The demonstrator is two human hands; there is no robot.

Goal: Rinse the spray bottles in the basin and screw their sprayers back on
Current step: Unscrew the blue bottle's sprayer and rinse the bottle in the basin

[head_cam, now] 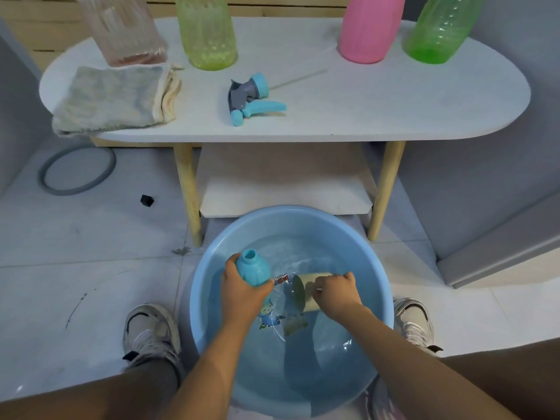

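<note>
Over the water-filled basin (212, 268), the left hand (242, 291) grips a blue bottle (253, 268), neck tilted up. The right hand (336, 291), fingers curled, dips a beige cup (306, 291). The sprayer (251, 97) lies on the table (394, 101).

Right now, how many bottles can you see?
5. Four stand along the table's back edge: clear pink, yellow-green, pink, green. The left hand holds a blue one over the basin.
</note>
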